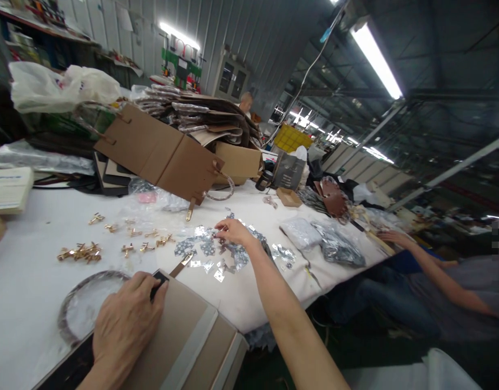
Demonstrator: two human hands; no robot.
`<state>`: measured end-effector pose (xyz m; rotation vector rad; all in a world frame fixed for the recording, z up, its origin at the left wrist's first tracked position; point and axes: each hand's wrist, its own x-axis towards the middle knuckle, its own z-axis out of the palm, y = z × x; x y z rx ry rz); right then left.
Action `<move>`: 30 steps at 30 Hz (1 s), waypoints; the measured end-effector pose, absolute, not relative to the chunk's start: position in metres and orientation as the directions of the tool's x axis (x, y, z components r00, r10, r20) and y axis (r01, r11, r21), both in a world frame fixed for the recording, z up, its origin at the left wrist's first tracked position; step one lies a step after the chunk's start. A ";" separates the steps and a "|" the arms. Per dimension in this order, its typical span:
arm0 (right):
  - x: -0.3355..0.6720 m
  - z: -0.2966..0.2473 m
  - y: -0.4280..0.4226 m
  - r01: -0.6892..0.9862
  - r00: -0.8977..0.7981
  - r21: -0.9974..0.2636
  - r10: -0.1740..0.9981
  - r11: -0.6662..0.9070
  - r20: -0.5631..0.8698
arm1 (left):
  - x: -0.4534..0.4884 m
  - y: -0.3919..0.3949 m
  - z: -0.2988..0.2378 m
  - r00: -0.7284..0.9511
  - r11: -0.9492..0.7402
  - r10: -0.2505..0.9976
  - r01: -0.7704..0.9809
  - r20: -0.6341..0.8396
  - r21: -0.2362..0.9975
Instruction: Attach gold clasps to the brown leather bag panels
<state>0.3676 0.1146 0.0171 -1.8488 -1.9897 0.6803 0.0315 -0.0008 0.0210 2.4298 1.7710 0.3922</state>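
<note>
Here's the beige panel [164, 341], near, over the white table [231, 300] | your left hand [127, 311] grips its far end | your right hand [233, 233] dips to silver plates [209, 249], fingers bent, pinch can't tell | gold fittings [81, 252] left | brown panel [160, 154] far left

Am making out no legible txt, nos. or brands. Am seeing only blurred dark lettering on cream pack [8, 199], far L of pic, plus faint, unreadable print on dark grey bag [285, 174], approx. centre.
</note>
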 end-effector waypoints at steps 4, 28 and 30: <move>0.388 0.023 0.104 0.834 -0.115 -0.552 0.982 0.012 -0.153 | 0.032 -0.001 0.023 0.301 -0.332 0.940 0.917 0.161 0.221; 0.359 0.019 0.055 0.874 -0.150 -0.483 0.975 0.053 -0.165 | 0.011 -0.013 0.013 0.281 -0.325 0.945 0.866 0.167 0.380; 0.355 0.022 0.050 0.881 -0.117 -0.472 0.980 0.028 -0.160 | 0.011 -0.014 0.012 0.275 -0.322 0.946 0.860 0.172 0.396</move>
